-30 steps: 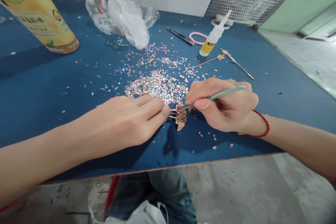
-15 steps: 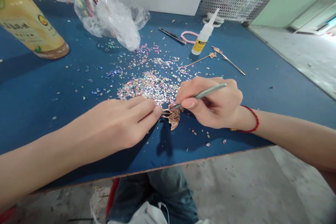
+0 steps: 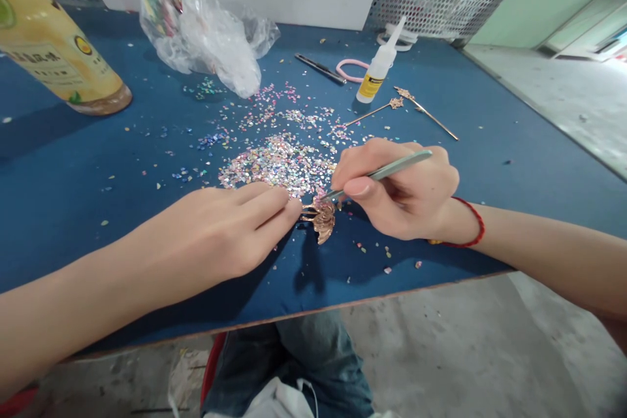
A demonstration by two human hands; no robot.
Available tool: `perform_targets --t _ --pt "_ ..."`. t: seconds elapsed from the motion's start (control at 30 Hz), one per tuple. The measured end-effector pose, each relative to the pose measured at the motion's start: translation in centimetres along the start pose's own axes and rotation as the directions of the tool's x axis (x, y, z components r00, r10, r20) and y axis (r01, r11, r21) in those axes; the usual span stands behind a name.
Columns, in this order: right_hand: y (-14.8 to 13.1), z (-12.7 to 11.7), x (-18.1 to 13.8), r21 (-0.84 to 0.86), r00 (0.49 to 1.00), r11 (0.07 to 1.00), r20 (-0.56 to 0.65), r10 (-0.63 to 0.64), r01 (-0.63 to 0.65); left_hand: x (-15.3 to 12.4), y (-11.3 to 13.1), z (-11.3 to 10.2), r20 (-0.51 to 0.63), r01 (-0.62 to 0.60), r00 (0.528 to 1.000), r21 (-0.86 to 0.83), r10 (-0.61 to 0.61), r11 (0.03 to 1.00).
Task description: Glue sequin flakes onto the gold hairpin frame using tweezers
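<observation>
"Where's the rose-gold metal ornament [image 3: 321, 222]?"

"Near the front edge of the blue tabletop [image 3: 514, 209], about midway along it; it lies between the two hands, just below a heap of glitter flakes [image 3: 274, 166]."

"And the right hand [image 3: 396, 192]?"

"Its thumb and fingers are closed in a pinch around slim, pale green tweezers [image 3: 386, 170]; the tip reaches the top of the ornament, where a few pink flakes sit; a red string bracelet [image 3: 465, 225] circles the wrist."

"The left hand [image 3: 215, 235]?"

"Its fingers lie together, nearly straight, gripping nothing; the fingertips come right up to the ornament's left end; I can't tell whether they touch it."

"What's toward the far edge?"

"A glue bottle [image 3: 377, 72] stands with its nozzle up; two gold hairpins [image 3: 426, 114] lie beside it; a pink band [image 3: 350, 68] and a slim dark tool [image 3: 321, 68] lie behind them; a crumpled plastic bag [image 3: 206, 32] sits near the far edge; a large yellow bottle [image 3: 53, 39] lies on its side at the far left corner."
</observation>
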State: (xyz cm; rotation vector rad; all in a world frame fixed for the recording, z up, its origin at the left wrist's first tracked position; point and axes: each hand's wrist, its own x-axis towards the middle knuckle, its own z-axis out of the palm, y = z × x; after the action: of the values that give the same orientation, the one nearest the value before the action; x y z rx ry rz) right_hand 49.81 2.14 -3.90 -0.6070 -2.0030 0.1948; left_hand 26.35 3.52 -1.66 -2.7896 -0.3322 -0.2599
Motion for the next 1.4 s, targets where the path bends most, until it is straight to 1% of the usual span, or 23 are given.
perform_targets --t 0.13,0.27,0.43,0.6,0.77,0.9,1.03,1.17,1.27,1.33,1.4 --pt "-0.17 -0.11 -0.02 -0.018 0.999 0.999 0.035 0.033 -0.033 0.08 -0.20 0.11 -0.025 -0.015 1.000 0.005 0.015 1.000" --pt "-0.27 -0.18 -0.03 -0.055 0.996 0.998 0.081 0.027 -0.023 0.09 -0.27 0.41 -0.073 -0.020 0.997 0.010 0.021 1.000" --pt "-0.27 -0.27 0.04 -0.087 0.995 0.996 0.104 0.011 -0.002 0.06 -0.21 0.59 -0.096 -0.024 0.995 0.008 0.025 1.000" --pt "-0.26 -0.27 0.05 -0.121 0.993 0.993 0.114 0.009 0.005 0.09 -0.11 0.43 -0.072 -0.006 0.997 -0.001 0.006 1.000" --pt "-0.31 -0.19 0.05 -0.111 0.996 0.994 0.084 0.008 0.001 0.14 -0.11 0.18 -0.043 -0.008 0.999 -0.013 0.007 1.000" --pt "-0.34 -0.19 0.08 -0.131 0.997 0.991 0.080 0.017 -0.006 0.12 -0.13 0.16 -0.032 -0.004 0.999 0.011 0.004 1.000" --pt "-0.27 -0.19 0.08 -0.103 0.996 0.995 0.090 0.019 -0.009 0.11 -0.11 0.18 -0.023 -0.001 1.000 0.015 0.001 1.000" --pt "0.03 -0.06 -0.04 -0.021 0.999 1.000 0.049 -0.011 0.012 0.08 -0.10 0.19 -0.031 -0.002 1.000 -0.002 0.002 1.000" --pt "0.23 0.03 -0.03 0.047 0.996 0.999 -0.084 -0.001 0.005 0.00 -0.21 0.28 -0.043 -0.002 0.999 0.005 0.002 1.000" --pt "0.26 0.04 0.04 0.017 0.990 1.000 -0.140 0.015 -0.012 -0.06 -0.36 0.37 -0.048 -0.006 0.999 0.019 0.006 1.000" --pt "0.21 0.01 0.09 -0.026 0.993 1.000 -0.117 0.006 -0.010 -0.08 -0.52 0.42 -0.056 -0.033 0.998 0.026 0.034 0.999"
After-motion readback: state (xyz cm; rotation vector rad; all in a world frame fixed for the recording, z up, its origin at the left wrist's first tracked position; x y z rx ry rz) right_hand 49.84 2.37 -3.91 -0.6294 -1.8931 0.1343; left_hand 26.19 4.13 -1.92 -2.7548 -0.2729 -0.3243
